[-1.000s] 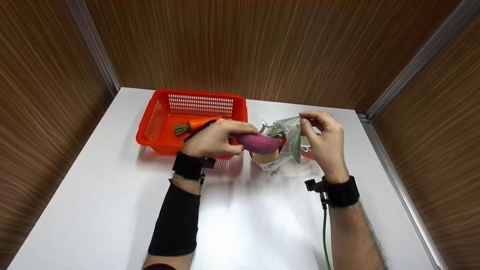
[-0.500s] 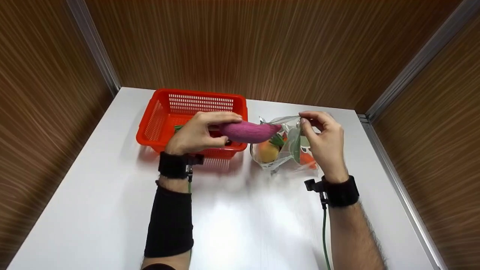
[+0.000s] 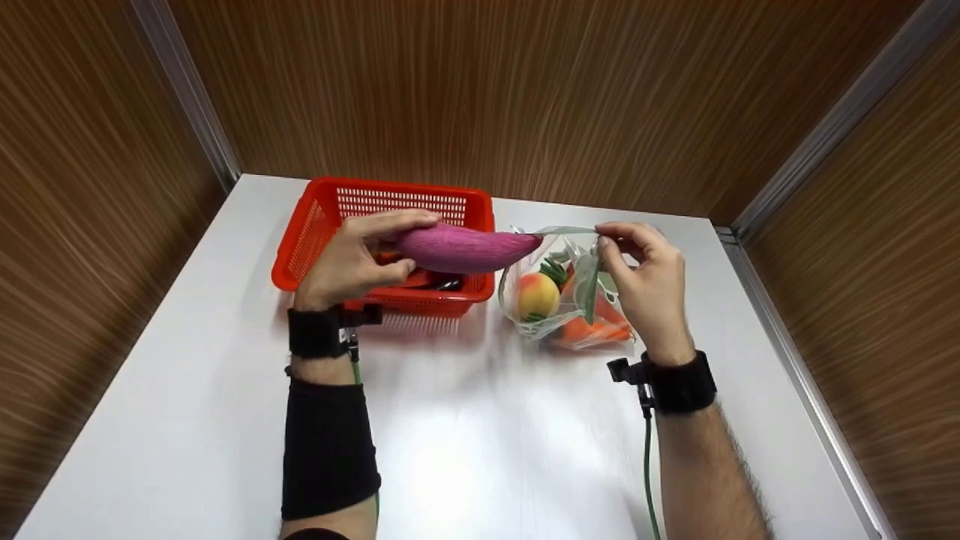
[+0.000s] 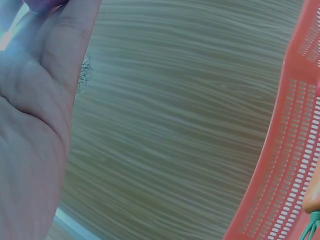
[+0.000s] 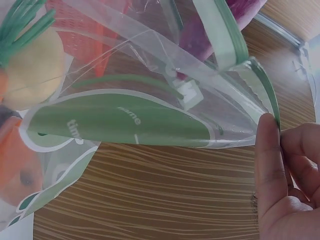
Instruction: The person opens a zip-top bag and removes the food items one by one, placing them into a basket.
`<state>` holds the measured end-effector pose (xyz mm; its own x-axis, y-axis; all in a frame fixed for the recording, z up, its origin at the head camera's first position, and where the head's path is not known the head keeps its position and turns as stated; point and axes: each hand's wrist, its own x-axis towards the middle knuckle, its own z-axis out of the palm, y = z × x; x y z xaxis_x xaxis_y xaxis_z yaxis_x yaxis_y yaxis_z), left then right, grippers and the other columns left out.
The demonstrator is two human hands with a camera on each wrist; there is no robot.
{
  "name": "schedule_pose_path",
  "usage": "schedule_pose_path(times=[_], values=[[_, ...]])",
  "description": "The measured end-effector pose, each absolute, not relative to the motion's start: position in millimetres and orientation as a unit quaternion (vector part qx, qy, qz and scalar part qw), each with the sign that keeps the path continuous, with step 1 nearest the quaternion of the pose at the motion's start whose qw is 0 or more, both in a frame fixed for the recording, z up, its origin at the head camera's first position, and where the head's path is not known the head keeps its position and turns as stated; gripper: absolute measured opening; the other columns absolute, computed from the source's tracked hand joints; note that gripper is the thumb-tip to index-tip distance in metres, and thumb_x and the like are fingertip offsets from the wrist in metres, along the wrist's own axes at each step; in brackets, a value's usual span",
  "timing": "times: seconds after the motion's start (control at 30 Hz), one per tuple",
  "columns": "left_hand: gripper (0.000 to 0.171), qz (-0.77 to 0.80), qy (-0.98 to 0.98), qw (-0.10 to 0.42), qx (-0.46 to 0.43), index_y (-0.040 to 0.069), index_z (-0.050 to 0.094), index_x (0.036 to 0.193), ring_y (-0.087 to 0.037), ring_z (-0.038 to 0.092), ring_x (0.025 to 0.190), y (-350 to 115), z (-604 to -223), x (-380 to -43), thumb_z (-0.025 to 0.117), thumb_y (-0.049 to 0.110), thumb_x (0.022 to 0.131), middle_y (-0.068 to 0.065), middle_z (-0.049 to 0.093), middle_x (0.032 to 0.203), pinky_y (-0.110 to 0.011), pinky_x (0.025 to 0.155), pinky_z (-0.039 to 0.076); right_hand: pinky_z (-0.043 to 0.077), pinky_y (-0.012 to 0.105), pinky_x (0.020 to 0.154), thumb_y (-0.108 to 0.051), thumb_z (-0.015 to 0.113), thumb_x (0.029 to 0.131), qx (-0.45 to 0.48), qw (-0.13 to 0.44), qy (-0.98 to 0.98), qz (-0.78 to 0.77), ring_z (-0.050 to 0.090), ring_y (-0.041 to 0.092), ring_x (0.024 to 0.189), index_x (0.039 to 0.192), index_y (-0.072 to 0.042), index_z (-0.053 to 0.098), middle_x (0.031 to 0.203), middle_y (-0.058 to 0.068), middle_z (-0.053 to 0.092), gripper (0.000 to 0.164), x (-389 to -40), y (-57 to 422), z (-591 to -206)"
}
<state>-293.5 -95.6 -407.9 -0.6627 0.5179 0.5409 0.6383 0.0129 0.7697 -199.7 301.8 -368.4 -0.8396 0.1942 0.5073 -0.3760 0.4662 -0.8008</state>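
Observation:
My left hand (image 3: 349, 259) grips a purple sweet potato (image 3: 465, 250) by its thick end, above the right part of the red basket (image 3: 296, 255). The tapered tip points right, overlapping the upper edge of a clear zip bag (image 3: 589, 296) with green print. That bag's top edge is pinched between the thumb and fingers of my right hand (image 3: 649, 281), which holds it up. Inside the bag show a peach (image 3: 538, 295) and orange carrots (image 3: 596, 330). In the right wrist view the sweet potato (image 5: 197, 42) appears behind the clear plastic.
The basket also holds a carrot (image 4: 312, 192) with a green top and a dark, shiny thing (image 3: 450, 285). Wood-grain panels (image 3: 480, 97) enclose the white table (image 3: 450, 450) at the back and both sides. A green cable (image 3: 649, 465) hangs from the right wrist strap.
My left hand has moved left and away with the sweet potato, drawing most of it back from the bag's mouth. The peach is now uncovered. My right hand has stayed nearly still.

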Motion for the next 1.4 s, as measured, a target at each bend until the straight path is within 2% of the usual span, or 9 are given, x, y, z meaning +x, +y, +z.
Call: schedule_pose_path(times=[0.33,0.57,0.67,0.87,1.0,1.13,1.23,1.4], values=[[0.061,-0.607,-0.694,0.067,-0.38,0.01,0.08,0.15,-0.02,0.074,0.142,-115.7,-409.2,-290.4,0.078,-0.008,0.093,-0.014,0.077,0.157,-0.027,0.111,0.068,0.068,0.015,0.087,0.003,0.073,0.111,0.056,0.28,-0.813,0.507,0.078,-0.001,0.106,0.125,0.005,0.085,0.121,0.021,0.079,0.019,-198.5,299.9,-367.9],[0.058,-0.651,-0.652,0.114,-0.372,-0.003,0.08,0.144,-0.025,0.076,0.139,-131.1,-410.2,-288.6,0.072,-0.015,0.088,-0.013,0.081,0.151,-0.027,0.107,0.069,0.069,0.017,0.086,0.004,0.072,0.112,0.055,0.273,-0.815,0.507,0.078,0.002,0.105,0.128,0.007,0.083,0.121,0.015,0.077,0.02,-197.5,301.2,-367.4],[0.06,-0.65,-0.664,0.141,-0.341,0.001,0.081,0.145,-0.023,0.077,0.137,-136.1,-411.0,-289.0,0.071,-0.017,0.088,-0.006,0.083,0.148,-0.025,0.108,0.068,0.069,0.017,0.087,0.004,0.072,0.112,0.052,0.271,-0.815,0.51,0.078,0.002,0.105,0.128,0.007,0.084,0.122,0.016,0.077,0.02,-197.4,301.5,-367.1],[0.065,-0.611,-0.728,0.17,-0.259,0.023,0.085,0.145,-0.016,0.075,0.14,-135.1,-415.7,-297.4,0.077,-0.015,0.094,0.003,0.081,0.151,-0.021,0.114,0.063,0.07,0.018,0.086,0.005,0.072,0.111,0.053,0.27,-0.809,0.52,0.079,0.001,0.104,0.126,0.007,0.084,0.121,0.018,0.077,0.019,-197.8,300.3,-367.9],[0.062,-0.595,-0.756,0.175,-0.211,0.023,0.083,0.147,-0.014,0.074,0.142,-134.4,-420.0,-304.5,0.077,-0.012,0.096,0.001,0.078,0.155,-0.016,0.115,0.06,0.07,0.019,0.086,0.006,0.072,0.11,0.051,0.27,-0.806,0.524,0.079,0.001,0.104,0.126,0.008,0.084,0.121,0.016,0.077,0.02,-198.8,300.6,-368.3],[0.059,-0.575,-0.779,0.174,-0.178,0.019,0.081,0.149,-0.019,0.074,0.143,-136.1,-424.2,-309.8,0.076,-0.007,0.096,-0.001,0.076,0.158,-0.015,0.115,0.059,0.07,0.019,0.086,0.007,0.073,0.11,0.051,0.27,-0.804,0.527,0.079,0.0,0.105,0.126,0.008,0.083,0.12,0.014,0.077,0.02,-199.6,300.6,-368.6],[0.059,-0.555,-0.797,0.179,-0.159,0.018,0.081,0.15,-0.02,0.074,0.144,-136.9,-428.2,-313.8,0.075,-0.005,0.096,-0.002,0.076,0.159,-0.021,0.119,0.06,0.07,0.02,0.086,0.006,0.072,0.11,0.053,0.27,-0.805,0.525,0.079,0.0,0.104,0.126,0.008,0.083,0.12,0.014,0.077,0.02,-199.7,300.8,-369.2],[0.058,-0.519,-0.824,0.187,-0.127,0.016,0.08,0.152,-0.024,0.073,0.148,-138.1,-434.6,-319.5,0.074,-0.001,0.096,-0.005,0.075,0.162,-0.043,0.129,0.059,0.07,0.019,0.084,0.004,0.072,0.111,0.059,0.274,-0.81,0.515,0.079,0.001,0.103,0.127,0.008,0.083,0.119,0.013,0.077,0.02,-199.7,302.2,-369.4]])
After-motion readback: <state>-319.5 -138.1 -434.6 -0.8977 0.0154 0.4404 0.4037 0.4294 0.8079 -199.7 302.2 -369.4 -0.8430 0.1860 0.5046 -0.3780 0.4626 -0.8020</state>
